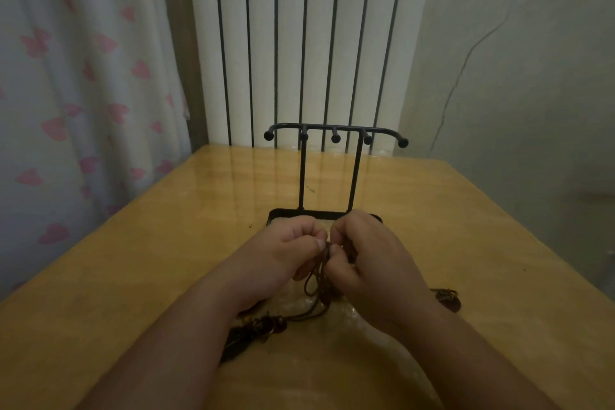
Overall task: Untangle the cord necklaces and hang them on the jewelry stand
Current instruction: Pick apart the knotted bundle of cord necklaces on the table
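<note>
A black metal jewelry stand [334,133] with several ball-tipped hooks rises from a flat base at the table's middle; no cord hangs on it. Just in front of its base, my left hand [286,253] and my right hand [369,256] pinch a tangle of dark brown cord necklaces [321,280] between thumbs and fingers. Loops of cord hang down from the pinch to the table. A cluster of dark beads and a pendant [266,326] lies under my left wrist. Another pendant [446,299] lies to the right of my right wrist.
The wooden table [149,260] runs back to a white radiator [309,43]. A curtain with pink hearts [83,93] hangs along the left. A pale glossy patch [332,359] lies on the table between my forearms. A tiny bead [250,226] sits left of the stand.
</note>
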